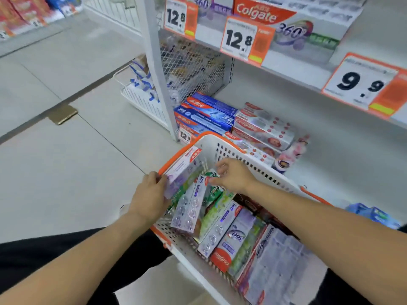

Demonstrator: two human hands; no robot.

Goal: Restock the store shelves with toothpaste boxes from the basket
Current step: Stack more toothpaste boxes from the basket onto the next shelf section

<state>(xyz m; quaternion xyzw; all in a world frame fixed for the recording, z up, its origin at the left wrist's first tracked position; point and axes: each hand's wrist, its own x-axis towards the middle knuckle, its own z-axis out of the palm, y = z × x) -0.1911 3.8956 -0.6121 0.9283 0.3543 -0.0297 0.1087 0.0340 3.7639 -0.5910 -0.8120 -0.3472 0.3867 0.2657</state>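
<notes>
Left hand gripping purple toothpaste box, tilted up against basket rim, likely for lifting out. Right hand fingertips pinching next box top (loose curl). Shelf stock alongside.

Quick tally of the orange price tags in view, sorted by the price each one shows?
12.8 tags: 2
9.9 tag: 1
bottom-shelf tag, reads 12, last digit unclear, beside the basket: 1
Total: 4
</notes>
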